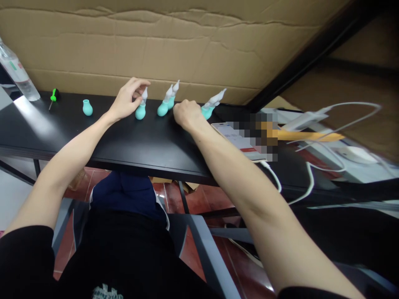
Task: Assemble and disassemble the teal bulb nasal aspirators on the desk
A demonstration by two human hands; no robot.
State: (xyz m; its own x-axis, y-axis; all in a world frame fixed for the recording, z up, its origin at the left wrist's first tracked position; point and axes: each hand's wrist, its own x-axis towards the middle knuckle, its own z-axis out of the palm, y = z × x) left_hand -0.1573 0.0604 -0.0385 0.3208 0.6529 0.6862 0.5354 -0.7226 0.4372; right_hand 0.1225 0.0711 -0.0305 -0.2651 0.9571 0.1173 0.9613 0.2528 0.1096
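Note:
My left hand [126,99] has its thumb and fingers bent round the white tip of a teal bulb [140,112], which stands upright on the black table [140,145]. To the right of it, two more teal bulbs with white tips [162,109] stand close together. My right hand [188,114] is curled, knuckles up, over the table between that pair and another group of teal and white pieces [208,111]; whatever its fingers hold is hidden beneath it. Farther left sits a teal bulb without a tip [87,108].
A green and black screwdriver [53,96] and a clear bottle [23,81] are at the left. Cardboard [156,50] rises behind the table. On the right lie a phone [233,139] with a white cable [272,174] and a yellow object [308,135], partly blurred.

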